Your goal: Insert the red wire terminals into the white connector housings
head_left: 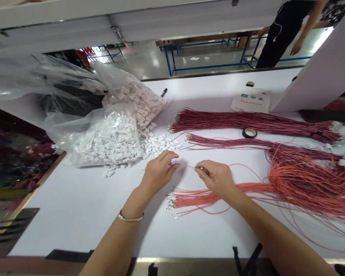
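Note:
My left hand (160, 170) rests on the white table (80, 207), fingers pinched together at a small white connector near the loose pile of white connectors (158, 145). My right hand (215, 177) pinches a thin orange wire (189, 167) that runs across to the left hand's fingertips. Below both hands lies a bundle of orange wires (276, 189) with metal terminals at their left ends. A silver bracelet (130, 218) circles my left wrist.
Clear plastic bags of white connectors (109, 134) sit at the left. Two bundles of dark red wires (247, 120) lie at the back right, with a black tape roll (249, 133), a booklet (251, 100) and a marker (163, 92). A person (284, 30) stands beyond the table.

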